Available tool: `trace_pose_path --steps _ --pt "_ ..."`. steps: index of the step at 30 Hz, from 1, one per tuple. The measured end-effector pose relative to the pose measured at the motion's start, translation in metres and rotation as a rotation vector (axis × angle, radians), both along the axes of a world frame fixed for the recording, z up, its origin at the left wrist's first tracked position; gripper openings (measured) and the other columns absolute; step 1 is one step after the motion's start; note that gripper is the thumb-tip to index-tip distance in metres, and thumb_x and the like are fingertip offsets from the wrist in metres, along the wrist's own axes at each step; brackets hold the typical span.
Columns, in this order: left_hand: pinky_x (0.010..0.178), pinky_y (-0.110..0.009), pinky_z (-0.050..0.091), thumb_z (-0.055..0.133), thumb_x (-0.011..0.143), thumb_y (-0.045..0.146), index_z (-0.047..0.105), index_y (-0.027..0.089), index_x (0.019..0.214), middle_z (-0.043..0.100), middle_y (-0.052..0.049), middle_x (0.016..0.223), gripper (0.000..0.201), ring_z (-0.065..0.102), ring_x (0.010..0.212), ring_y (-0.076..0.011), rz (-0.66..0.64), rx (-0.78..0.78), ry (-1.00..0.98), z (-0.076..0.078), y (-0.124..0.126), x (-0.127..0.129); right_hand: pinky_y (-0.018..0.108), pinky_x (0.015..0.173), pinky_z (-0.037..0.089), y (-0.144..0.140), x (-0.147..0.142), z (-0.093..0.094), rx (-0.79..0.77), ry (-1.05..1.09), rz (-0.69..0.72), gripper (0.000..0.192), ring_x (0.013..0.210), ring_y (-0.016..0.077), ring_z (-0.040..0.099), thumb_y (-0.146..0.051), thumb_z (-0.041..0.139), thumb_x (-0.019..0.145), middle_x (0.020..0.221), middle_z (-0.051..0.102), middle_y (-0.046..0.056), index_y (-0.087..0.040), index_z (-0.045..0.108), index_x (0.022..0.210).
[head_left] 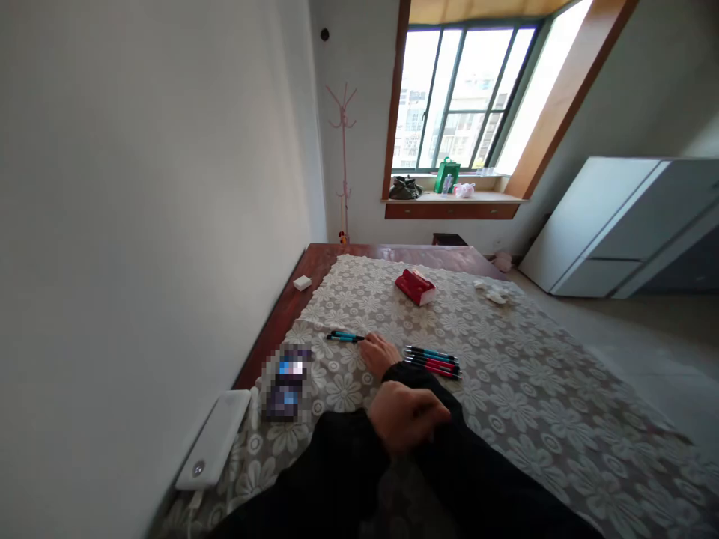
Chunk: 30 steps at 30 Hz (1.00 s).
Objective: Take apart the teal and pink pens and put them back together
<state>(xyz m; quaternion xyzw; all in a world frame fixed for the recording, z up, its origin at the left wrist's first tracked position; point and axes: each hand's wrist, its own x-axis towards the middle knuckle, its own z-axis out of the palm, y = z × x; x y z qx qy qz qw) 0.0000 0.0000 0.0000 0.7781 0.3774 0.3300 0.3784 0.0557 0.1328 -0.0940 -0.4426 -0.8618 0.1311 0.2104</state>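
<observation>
Teal pens (344,337) on floral cloth (505,389), right hand (380,352) grip touching them, left hand (405,415) fisted.

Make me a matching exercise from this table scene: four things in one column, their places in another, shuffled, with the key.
Things:
1. red box
2. white power bank
3. green bag
4. group of pens

Places:
A. on the window sill
B. at the table's near left edge, by the wall
C. far on the lace cloth, mid-table
D. on the cloth, right of the reaching hand

Pairs: 1-C, 2-B, 3-A, 4-D
</observation>
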Motion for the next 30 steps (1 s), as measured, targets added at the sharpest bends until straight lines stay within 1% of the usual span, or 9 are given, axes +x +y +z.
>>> trace_pose_path --steps 4,9,14,17,20,22,26,28,30 --pt "0.051 -0.02 0.044 0.048 0.094 0.043 0.073 0.02 0.083 0.063 0.001 0.049 0.035 0.059 0.045 -0.0116 0.204 0.031 -0.096 -0.037 0.037 -0.015 0.029 0.08 0.046 0.004 -0.002 -0.004 0.026 0.016 0.008 0.02 0.1 0.024 0.055 -0.013 0.055 0.086 0.106 0.062 0.007 -0.017 0.068 0.101" --pt "0.044 -0.019 0.038 0.049 0.092 0.046 0.07 0.017 0.077 0.053 0.004 0.041 0.038 0.05 0.038 -0.0091 0.385 0.0 -0.289 -0.075 0.049 -0.027 0.03 0.078 0.047 0.009 -0.003 -0.011 0.021 0.042 0.016 0.018 0.095 0.0223 0.056 -0.014 0.056 0.086 0.099 0.064 0.005 -0.022 0.068 0.095" --pt "0.041 -0.019 0.032 0.048 0.091 0.05 0.063 0.016 0.072 0.047 0.005 0.042 0.042 0.043 0.036 -0.0078 0.418 -0.119 -0.407 -0.079 0.055 -0.028 0.03 0.079 0.046 0.012 -0.003 -0.016 -0.025 0.092 0.031 0.025 0.094 0.022 0.057 -0.013 0.054 0.085 0.098 0.064 0.005 -0.025 0.068 0.102" --pt "0.042 -0.02 0.033 0.047 0.091 0.051 0.061 0.016 0.068 0.047 0.004 0.046 0.043 0.044 0.041 -0.0085 0.454 -0.123 -0.396 -0.079 0.059 -0.029 0.031 0.078 0.047 0.011 0.002 -0.015 -0.051 0.113 0.017 0.021 0.094 0.0225 0.057 -0.014 0.055 0.083 0.095 0.064 0.005 -0.026 0.068 0.093" --pt "0.049 -0.021 0.036 0.046 0.091 0.05 0.055 0.017 0.062 0.049 0.003 0.052 0.045 0.046 0.049 -0.0098 0.528 -0.086 -0.388 -0.079 0.06 -0.033 0.032 0.078 0.048 0.004 0.013 -0.011 -0.064 0.202 -0.059 0.02 0.09 0.0216 0.058 -0.015 0.049 0.084 0.094 0.063 0.006 -0.023 0.066 0.092" --pt "0.051 -0.022 0.036 0.045 0.092 0.048 0.051 0.018 0.06 0.046 0.003 0.053 0.044 0.044 0.051 -0.0099 0.589 -0.061 -0.391 -0.079 0.06 -0.036 0.033 0.076 0.048 -0.003 0.022 -0.008 -0.097 0.395 -0.154 0.018 0.081 0.0194 0.059 -0.018 0.047 0.085 0.091 0.062 0.006 -0.02 0.063 0.093" --pt "0.053 -0.021 0.038 0.056 0.087 0.04 0.058 0.018 0.085 0.059 0.0 0.075 0.022 0.053 0.063 -0.0115 0.664 -0.024 -0.375 -0.076 0.06 -0.037 0.029 0.062 0.048 -0.024 0.037 -0.003 -0.212 0.701 -0.167 0.017 0.071 0.0174 0.058 -0.03 0.05 0.086 0.084 0.063 0.005 -0.018 0.057 0.095" --pt "0.057 -0.021 0.042 0.06 0.086 0.034 0.058 0.019 0.099 0.064 -0.004 0.093 0.02 0.059 0.076 -0.0137 0.631 -0.021 -0.352 -0.076 0.06 -0.035 0.027 0.061 0.048 -0.034 0.041 -0.002 -0.227 0.739 -0.105 0.017 0.073 0.0174 0.059 -0.032 0.053 0.086 0.082 0.062 0.004 -0.019 0.057 0.094" --pt "0.062 -0.022 0.046 0.06 0.086 0.029 0.059 0.02 0.101 0.065 -0.004 0.096 0.018 0.061 0.082 -0.015 0.572 -0.018 -0.332 -0.076 0.06 -0.034 0.027 0.062 0.049 -0.042 0.044 0.0 -0.224 0.752 -0.075 0.016 0.074 0.0175 0.06 -0.033 0.054 0.086 0.082 0.062 0.004 -0.019 0.058 0.093"
